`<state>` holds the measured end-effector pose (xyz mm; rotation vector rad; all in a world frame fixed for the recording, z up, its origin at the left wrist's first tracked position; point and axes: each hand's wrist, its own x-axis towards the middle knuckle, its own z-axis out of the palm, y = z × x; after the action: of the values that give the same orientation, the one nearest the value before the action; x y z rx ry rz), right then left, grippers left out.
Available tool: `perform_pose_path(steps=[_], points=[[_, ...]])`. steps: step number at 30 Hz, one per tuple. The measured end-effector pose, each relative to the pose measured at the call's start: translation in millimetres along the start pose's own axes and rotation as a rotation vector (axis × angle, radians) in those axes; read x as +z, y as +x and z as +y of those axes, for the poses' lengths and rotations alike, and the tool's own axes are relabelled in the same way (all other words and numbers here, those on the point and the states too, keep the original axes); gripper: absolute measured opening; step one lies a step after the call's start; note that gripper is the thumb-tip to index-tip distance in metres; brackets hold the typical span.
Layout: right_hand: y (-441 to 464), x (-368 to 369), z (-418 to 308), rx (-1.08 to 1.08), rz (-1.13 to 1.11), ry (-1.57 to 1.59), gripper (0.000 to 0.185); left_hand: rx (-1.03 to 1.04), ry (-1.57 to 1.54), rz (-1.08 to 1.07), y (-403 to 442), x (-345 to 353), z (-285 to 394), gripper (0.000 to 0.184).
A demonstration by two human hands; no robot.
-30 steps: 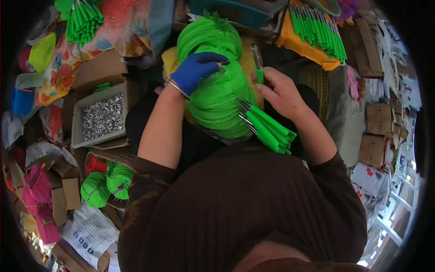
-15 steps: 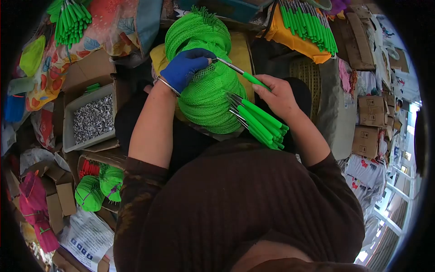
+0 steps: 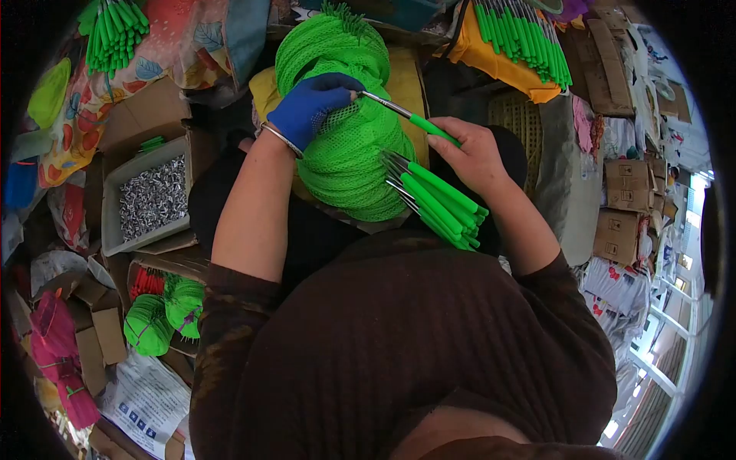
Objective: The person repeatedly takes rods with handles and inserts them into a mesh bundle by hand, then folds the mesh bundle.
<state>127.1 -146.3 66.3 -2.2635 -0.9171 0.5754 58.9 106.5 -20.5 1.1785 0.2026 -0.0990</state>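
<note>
My left hand (image 3: pixel 310 111), in a blue glove, has its fingers pinched together over green netting (image 3: pixel 353 172). Its fingertips meet the metal tip of a green-handled rod (image 3: pixel 424 125); exactly what is pinched there is too small to tell. My right hand (image 3: pixel 469 153) is closed around the green handle of that rod, which points up and left. The netting lies bunched in thick rolls on a yellow cushion (image 3: pixel 418 96) before me. Several more green-handled rods (image 3: pixel 437 203) rest as a bundle by my lap, metal ends against the netting.
To the left stands a grey bin (image 3: pixel 115 239) of small metal pieces inside a cardboard box (image 3: pixel 146 115). Green net bundles (image 3: pixel 149 326) sit in a box below it. More green-handled rods (image 3: pixel 525 42) lie on yellow cloth (image 3: pixel 475 57) at the upper right. Cartons (image 3: pixel 625 184) are stacked far right.
The whole view has shifted slightly. Both hands keep nearly the same pose, with the rod still held between them and its tip at the left fingertips.
</note>
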Motion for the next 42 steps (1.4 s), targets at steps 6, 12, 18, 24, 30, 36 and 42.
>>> perform_pose_path(steps=[6,12,18,24,30,36,42], points=[[10,-16,-17,-0.243,0.083,-0.349,0.026,-0.059,-0.001,-0.030,3,-5,-6,0.023],[26,-37,-65,-0.600,-0.076,-0.946,0.014,-0.029,0.139,-0.092,7,-1,-16,0.024],[49,-12,-78,-0.505,-0.381,-0.945,0.010,0.283,0.768,-0.014,-7,39,-40,0.040],[47,-49,-49,-0.572,-0.625,0.105,0.046,0.259,0.606,-0.010,-8,33,-19,0.035],[86,-115,41,-0.081,-0.169,-0.133,0.043,0.731,1.089,0.619,3,30,17,0.038],[162,-144,136,0.074,0.160,-0.623,0.040,0.526,1.315,0.519,12,25,6,0.055],[212,-107,162,0.120,0.286,-1.018,0.036,0.497,1.378,0.496,10,32,15,0.038]])
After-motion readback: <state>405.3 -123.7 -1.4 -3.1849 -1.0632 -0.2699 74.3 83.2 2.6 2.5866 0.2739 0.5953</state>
